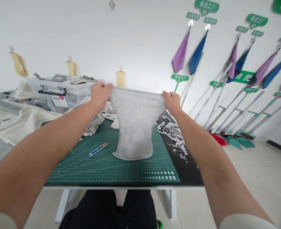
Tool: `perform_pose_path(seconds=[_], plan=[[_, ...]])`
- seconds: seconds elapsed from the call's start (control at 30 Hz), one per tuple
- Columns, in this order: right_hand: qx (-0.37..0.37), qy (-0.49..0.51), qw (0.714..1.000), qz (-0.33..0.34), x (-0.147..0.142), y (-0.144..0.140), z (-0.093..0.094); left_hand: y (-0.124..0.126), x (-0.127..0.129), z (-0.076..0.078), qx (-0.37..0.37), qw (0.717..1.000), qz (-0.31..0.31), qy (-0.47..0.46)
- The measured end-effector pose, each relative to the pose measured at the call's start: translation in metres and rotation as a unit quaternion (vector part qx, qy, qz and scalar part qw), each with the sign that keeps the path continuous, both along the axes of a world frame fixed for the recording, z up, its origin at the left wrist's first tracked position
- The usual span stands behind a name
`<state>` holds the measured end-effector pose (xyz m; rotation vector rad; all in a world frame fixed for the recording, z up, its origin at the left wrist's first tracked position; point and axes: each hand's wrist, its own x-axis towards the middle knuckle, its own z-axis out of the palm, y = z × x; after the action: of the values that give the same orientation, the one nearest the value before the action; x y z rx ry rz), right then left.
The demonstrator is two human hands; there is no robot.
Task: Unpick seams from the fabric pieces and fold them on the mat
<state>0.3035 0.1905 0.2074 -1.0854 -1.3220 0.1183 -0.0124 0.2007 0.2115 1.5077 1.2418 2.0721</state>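
Observation:
A piece of grey knit fabric point(135, 124) hangs stretched between my two hands above the table, its lower edge close over the green cutting mat point(83, 168). My left hand point(101, 93) pinches its upper left corner. The upper right corner is gripped by my right hand point(172, 101), thumb and fingers closed. On the mat, left of the fabric, lie blue-handled thread snips point(98, 149). Part of the mat and whatever lies behind the cloth is hidden.
A clear plastic bin point(57, 97) filled with cloth pieces stands at the back left, beside heaped grey and white fabric point(16, 117). White scraps point(175, 133) lie on the black tabletop point(190, 173) at right. Cloths point(181, 54) and yellow gloves point(18, 63) hang on the wall.

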Motion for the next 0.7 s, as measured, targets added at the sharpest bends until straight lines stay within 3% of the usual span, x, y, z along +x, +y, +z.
perform_pose_path(seconds=[0.13, 0.2, 0.27, 0.33, 0.43, 0.5, 0.57, 0.63, 0.7], plan=[[0.111, 0.031, 0.993, 0.033, 0.003, -0.005, 0.024, -0.005, -0.001, 0.027, 0.071, 0.996, 0.049, -0.009], [0.186, 0.018, 0.981, 0.056, 0.006, -0.021, 0.038, -0.022, -0.004, 0.041, 0.146, 0.988, 0.055, 0.011], [0.241, 0.001, 0.968, 0.065, 0.01, -0.044, 0.043, -0.047, -0.007, 0.045, 0.214, 0.975, 0.053, 0.026], [0.271, -0.022, 0.959, 0.078, 0.014, -0.072, 0.034, -0.075, -0.011, 0.035, 0.277, 0.957, 0.056, 0.06], [0.224, -0.119, 0.955, 0.157, 0.02, -0.109, -0.002, -0.106, -0.018, -0.002, 0.313, 0.935, 0.057, 0.154], [0.148, -0.195, 0.947, 0.21, 0.022, -0.122, -0.029, -0.112, -0.024, -0.031, 0.267, 0.943, 0.02, 0.2], [0.102, -0.214, 0.948, 0.214, 0.021, -0.127, -0.05, -0.109, -0.027, -0.052, 0.219, 0.957, -0.001, 0.19], [0.088, -0.176, 0.96, 0.2, 0.017, -0.127, -0.058, -0.103, -0.027, -0.058, 0.186, 0.971, -0.006, 0.152], [0.094, -0.103, 0.969, 0.204, 0.011, -0.125, -0.053, -0.103, -0.024, -0.051, 0.189, 0.975, -0.003, 0.113]])
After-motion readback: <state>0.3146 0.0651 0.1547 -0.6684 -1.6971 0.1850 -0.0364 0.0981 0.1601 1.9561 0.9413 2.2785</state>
